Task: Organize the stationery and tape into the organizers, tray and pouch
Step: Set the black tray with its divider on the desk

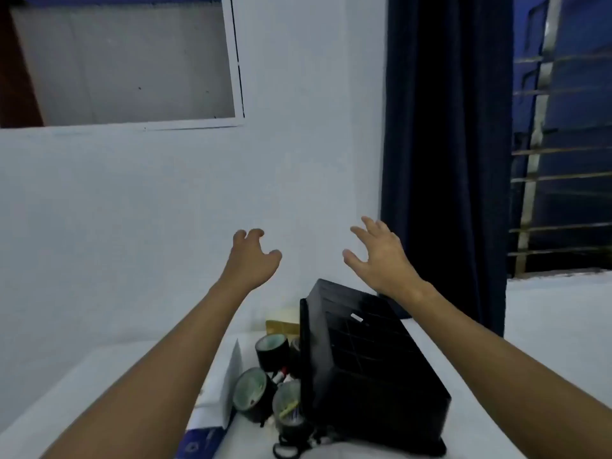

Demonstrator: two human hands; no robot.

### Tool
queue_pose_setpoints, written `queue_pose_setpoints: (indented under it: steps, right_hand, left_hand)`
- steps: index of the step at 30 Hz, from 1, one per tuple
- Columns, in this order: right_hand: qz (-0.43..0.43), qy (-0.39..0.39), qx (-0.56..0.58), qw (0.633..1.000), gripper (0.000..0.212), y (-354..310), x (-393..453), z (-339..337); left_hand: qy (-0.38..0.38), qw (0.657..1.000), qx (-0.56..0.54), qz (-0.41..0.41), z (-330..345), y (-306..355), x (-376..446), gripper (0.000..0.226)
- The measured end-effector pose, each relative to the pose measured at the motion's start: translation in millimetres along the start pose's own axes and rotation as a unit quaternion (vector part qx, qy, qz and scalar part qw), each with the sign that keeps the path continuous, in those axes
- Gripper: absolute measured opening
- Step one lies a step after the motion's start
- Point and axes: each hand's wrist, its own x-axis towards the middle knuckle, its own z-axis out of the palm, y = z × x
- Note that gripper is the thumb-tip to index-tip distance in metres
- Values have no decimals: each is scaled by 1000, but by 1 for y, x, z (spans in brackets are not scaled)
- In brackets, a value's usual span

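Head view: I see my left hand (253, 260) raised, fingers curled loosely, holding nothing. My right hand (381, 256) is spread open, empty, above the black organizer (371, 369) beside the tape rolls (261, 382).

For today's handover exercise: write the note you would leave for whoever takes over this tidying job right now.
Left hand and right hand: both raised above the table, fingers spread, holding nothing.
Black organizer stands on the table; rolls of black tape lie bunched against its left side, beside a white box.
Done: nothing visibly sorted.
Left: everything. Tray and pouch not in view.
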Motion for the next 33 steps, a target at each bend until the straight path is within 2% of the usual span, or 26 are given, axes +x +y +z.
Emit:
queue_pose_setpoints:
  steps: [3, 6, 10, 17, 20, 22, 25, 29, 33]
  right_hand:
    - [27, -74, 41, 996, 49, 23, -54, 31]
    - [96, -145, 61, 983, 50, 47, -108, 63]
    - [143, -230, 75, 960, 57, 67, -146, 82]
    - [156, -263, 124, 944, 59, 74, -164, 85]
    - [152, -265, 133, 943, 56, 75, -162, 77]
    - [133, -262, 155, 943, 52, 79, -159, 67]
    - [117, -219, 196, 948, 47, 85, -153, 41]
    - [115, -133, 237, 955, 47, 100, -143, -4]
    - [83, -64, 231, 967, 53, 125, -134, -37]
  left_hand:
    - [-138, 974, -72, -165, 37, -28, -29, 49]
    - [-197, 953, -81, -216, 72, -55, -65, 22]
    - [-210, 935, -90, -270, 106, -77, -92, 17]
    - [-182, 934, -50, -304, 139, -91, -103, 26]
    - [-156, 933, -86, -313, 149, -87, -106, 18]
    - [-127, 928, -146, -320, 152, -77, -105, 20]
    - [-113, 925, -198, -303, 155, -46, -95, 22]
    - [-151, 931, -229, -241, 166, 12, -83, 11]
    - [-241, 895, -293, -234, 192, 62, -77, 17]
